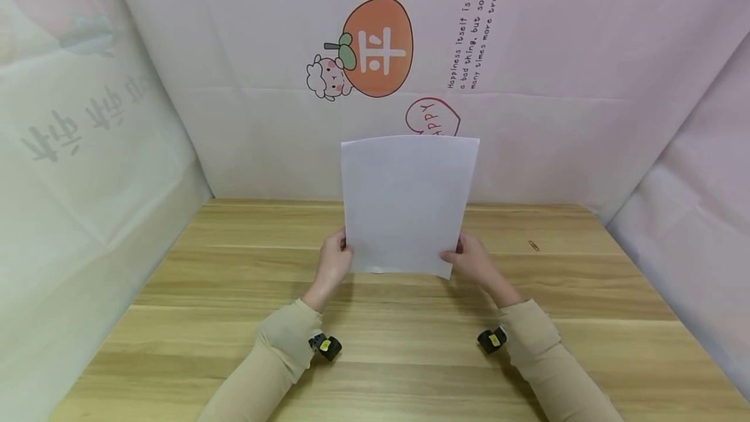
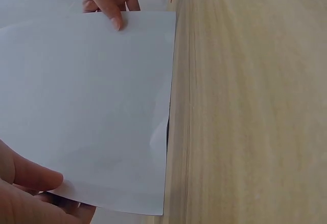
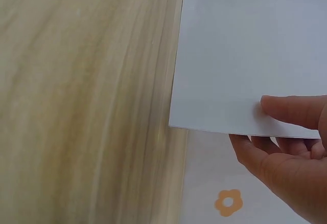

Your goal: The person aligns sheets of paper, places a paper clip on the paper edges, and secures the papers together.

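Observation:
A blank white sheet of paper (image 1: 407,207) stands nearly upright over the table, its lower edge close to the wood. My left hand (image 1: 335,259) pinches its left side near the bottom, thumb on the near face and fingers behind. On the opposite side my right hand (image 1: 473,258) grips the paper the same way. In the left wrist view the left thumb (image 2: 38,177) presses the sheet near its edge. The right wrist view shows the right thumb (image 3: 294,110) on top and the other fingers curled beneath the paper. The sheet bows slightly between both hands.
A small paper clip (image 1: 534,245) lies on the wooden table (image 1: 398,357), right of the right hand. Printed white cloth (image 1: 263,129) hangs behind the table and along both sides. Black wrist cameras (image 1: 325,346) sit at the sleeve cuffs.

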Tool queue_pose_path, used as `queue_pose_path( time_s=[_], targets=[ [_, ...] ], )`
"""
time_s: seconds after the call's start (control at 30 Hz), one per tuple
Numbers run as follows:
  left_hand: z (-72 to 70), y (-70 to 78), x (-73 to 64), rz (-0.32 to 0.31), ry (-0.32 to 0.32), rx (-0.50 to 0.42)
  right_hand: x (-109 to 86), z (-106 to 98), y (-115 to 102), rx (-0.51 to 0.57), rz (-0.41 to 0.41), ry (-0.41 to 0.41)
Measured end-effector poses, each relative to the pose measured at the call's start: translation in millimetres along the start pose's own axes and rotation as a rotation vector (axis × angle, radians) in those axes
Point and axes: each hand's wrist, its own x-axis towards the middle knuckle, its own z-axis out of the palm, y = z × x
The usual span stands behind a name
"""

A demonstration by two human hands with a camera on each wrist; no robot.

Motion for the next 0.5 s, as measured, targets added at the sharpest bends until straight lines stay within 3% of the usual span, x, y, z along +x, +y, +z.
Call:
queue_pose_path(
  time_s=[0.23, 0.5],
  targets=[
    [0.7, 3.3, 1.0, 0.015, 0.025, -0.038, -1.0, -1, -4, 0.034, 0.01, 0.007],
    [-1.4, 7.6, 2.0, 0.051, 0.032, -0.074, -1.3, 0, -11, 0.115, -0.018, 0.073]
  ],
)
